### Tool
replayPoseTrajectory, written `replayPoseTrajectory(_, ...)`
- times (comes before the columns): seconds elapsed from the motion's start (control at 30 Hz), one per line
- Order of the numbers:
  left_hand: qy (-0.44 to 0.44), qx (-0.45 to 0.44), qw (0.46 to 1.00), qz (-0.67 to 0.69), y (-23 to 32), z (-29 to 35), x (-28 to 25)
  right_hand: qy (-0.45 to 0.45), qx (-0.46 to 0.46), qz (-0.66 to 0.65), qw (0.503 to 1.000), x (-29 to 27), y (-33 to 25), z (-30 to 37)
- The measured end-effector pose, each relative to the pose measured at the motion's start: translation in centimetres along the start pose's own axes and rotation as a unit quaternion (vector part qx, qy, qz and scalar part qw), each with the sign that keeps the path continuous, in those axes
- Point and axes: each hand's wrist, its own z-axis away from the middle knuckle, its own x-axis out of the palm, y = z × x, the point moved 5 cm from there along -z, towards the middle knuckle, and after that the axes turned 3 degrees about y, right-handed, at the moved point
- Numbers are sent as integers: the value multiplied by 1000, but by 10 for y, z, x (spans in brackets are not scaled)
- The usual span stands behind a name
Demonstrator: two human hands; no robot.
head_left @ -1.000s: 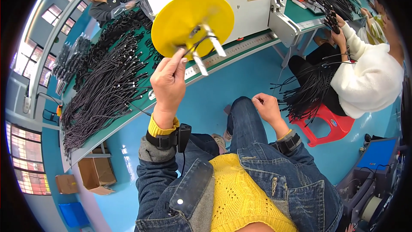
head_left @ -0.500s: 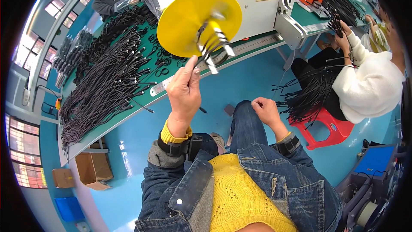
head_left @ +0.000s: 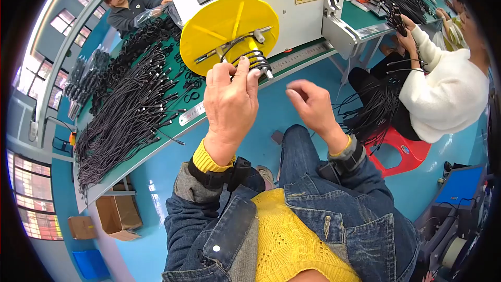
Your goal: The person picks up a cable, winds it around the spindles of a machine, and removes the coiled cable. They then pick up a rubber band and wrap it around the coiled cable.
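A yellow winding disc [head_left: 209,18] faces me on the front of a white machine [head_left: 302,18]. Black cable [head_left: 259,61] is looped in several turns round the pegs that stick out from the disc. My left hand [head_left: 229,99] is closed at the near side of this coil, thumb and fingers pinched on the cable; the exact grip is partly hidden behind the fingers. My right hand [head_left: 314,108] hangs in the air to the right of the coil, apart from it. Its fingers are curled in with the thumb, and nothing shows in them.
Black cables [head_left: 130,109] lie heaped on the green table [head_left: 169,130] at left, with a metal ruler [head_left: 192,114] along its edge. A person across the table handles plastic bags. At right, a person in white [head_left: 443,94] holds cables beside a red stool [head_left: 402,151].
The disc was blurred with spinning and now looks still, its pegs sharp. My left hand has come in close against the coil. My right hand has risen from near my knee toward it.
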Motion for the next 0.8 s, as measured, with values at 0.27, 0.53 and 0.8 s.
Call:
replayPoseTrajectory(0.27, -165, -214, 962, 43, -12, -8, 1, -93, -20, 2, 996, 20, -23, -47)
replayPoseTrajectory(0.53, -194, -88, 964, 161, -31, -1, 13, -178, -42, -149, 972, 38, -4, -77)
replayPoseTrajectory(0.8, -177, -92, 958, 207, -29, -5, 16, -215, -26, -220, 951, 44, 2, -75)
